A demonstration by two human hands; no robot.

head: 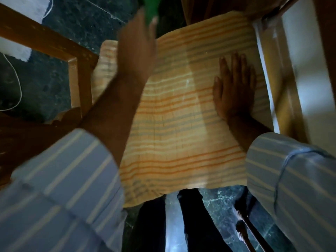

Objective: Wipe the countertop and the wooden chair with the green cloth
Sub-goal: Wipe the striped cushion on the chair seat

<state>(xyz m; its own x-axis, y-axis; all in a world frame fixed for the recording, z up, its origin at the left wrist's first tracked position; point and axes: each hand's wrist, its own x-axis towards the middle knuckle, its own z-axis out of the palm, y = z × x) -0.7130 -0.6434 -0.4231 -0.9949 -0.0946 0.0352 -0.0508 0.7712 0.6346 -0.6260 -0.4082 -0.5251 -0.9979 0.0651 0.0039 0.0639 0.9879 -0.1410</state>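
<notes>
The chair is being wiped with the cloth gripped in the left hand, while the right hand is being pressed flat, fingers spread; the countertop is unseen.

The left hand reaches far forward, fingers closed in a grip. The right hand lies flat, fingers spread.

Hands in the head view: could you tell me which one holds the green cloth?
The left hand grips the green cloth; the right hand lies flat on the striped fabric.
</notes>
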